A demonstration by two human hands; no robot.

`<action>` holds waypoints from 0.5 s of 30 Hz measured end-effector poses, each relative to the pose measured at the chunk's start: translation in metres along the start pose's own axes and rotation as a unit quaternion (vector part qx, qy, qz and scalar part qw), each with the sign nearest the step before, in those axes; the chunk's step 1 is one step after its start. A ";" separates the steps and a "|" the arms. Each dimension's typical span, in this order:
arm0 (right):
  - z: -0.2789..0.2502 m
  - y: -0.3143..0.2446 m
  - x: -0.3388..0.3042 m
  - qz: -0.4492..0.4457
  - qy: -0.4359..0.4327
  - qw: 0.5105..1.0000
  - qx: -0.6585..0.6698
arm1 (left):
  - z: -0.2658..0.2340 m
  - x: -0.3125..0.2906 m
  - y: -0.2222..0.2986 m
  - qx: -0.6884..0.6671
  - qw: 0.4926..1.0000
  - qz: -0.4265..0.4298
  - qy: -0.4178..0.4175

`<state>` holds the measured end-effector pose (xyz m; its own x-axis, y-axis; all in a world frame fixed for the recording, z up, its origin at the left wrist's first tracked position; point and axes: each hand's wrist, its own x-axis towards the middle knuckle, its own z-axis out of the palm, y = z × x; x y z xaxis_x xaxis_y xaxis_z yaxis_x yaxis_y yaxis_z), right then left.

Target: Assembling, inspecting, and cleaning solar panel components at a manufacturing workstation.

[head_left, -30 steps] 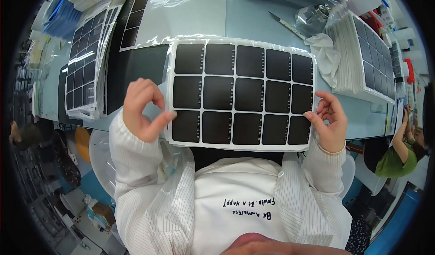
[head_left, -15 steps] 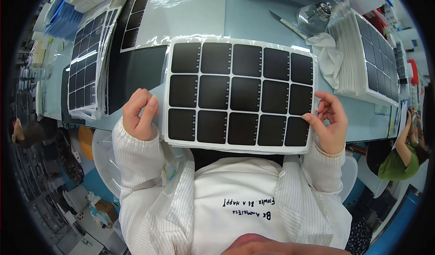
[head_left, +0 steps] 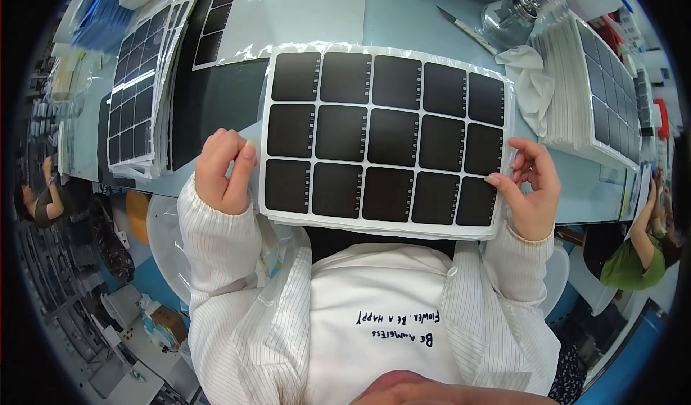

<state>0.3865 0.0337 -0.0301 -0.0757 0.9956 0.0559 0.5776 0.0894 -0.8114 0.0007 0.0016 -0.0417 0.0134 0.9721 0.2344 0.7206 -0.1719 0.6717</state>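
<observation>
A stack of white sheets lies before me at the table's near edge. Its top sheet of black square stickers [head_left: 392, 169] has rows of dark squares with small pale marks along their sides. My right hand [head_left: 531, 185] pinches the right edge of this sheet, thumb on top and fingers curled beside the edge. Close to the left edge, my left hand [head_left: 224, 167] is closed, its thumb pressed against the curled fingers. A pale translucent edge shows beside it, but what it holds is too hidden to make out.
Sticker stacks stand at left [head_left: 137, 92] and right [head_left: 604, 96]. Behind lie a clear-filmed sheet [head_left: 299, 9], a craft knife [head_left: 468, 32], a crumpled white cloth [head_left: 527, 81] and a glass jar [head_left: 507, 18]. Other people sit at far left and far right.
The sticker sheet sits slightly higher in the view and is a little more tilted, its right side lower. Both hands keep nearly the same pose. At far left, a person's raised arm now shows.
</observation>
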 end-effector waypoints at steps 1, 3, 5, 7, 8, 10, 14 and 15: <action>-0.002 0.000 0.000 -0.001 0.003 1.000 -0.004 | 0.001 0.001 0.001 -0.004 1.000 0.003 0.001; -0.008 0.000 0.002 -0.031 -0.013 0.999 -0.008 | 0.000 0.003 0.002 -0.006 1.000 -0.008 -0.004; -0.013 -0.005 0.008 -0.038 0.007 0.999 -0.026 | 0.000 0.005 0.002 -0.010 1.000 0.012 -0.016; -0.019 -0.006 0.018 -0.056 0.030 0.996 -0.063 | 0.000 0.004 -0.003 -0.013 0.999 0.041 -0.031; -0.020 -0.008 0.025 -0.052 0.039 0.995 -0.072 | 0.001 0.004 -0.004 -0.023 0.998 0.050 -0.035; -0.019 -0.015 0.044 -0.071 0.068 0.991 -0.093 | 0.000 0.003 -0.003 -0.042 0.998 0.021 -0.034; -0.009 0.018 0.087 -0.154 0.112 0.945 -0.265 | 0.000 0.001 -0.011 -0.053 0.998 0.028 -0.032; -0.007 0.025 0.093 -0.164 0.131 0.920 -0.331 | 0.002 0.002 -0.009 -0.063 0.997 0.026 -0.032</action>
<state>0.3999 0.1288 -0.0406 -0.1862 0.8773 0.4423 0.9338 0.2980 -0.1979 -0.0040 0.0057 -0.0484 0.0961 0.9689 0.2281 0.6246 -0.2371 0.7440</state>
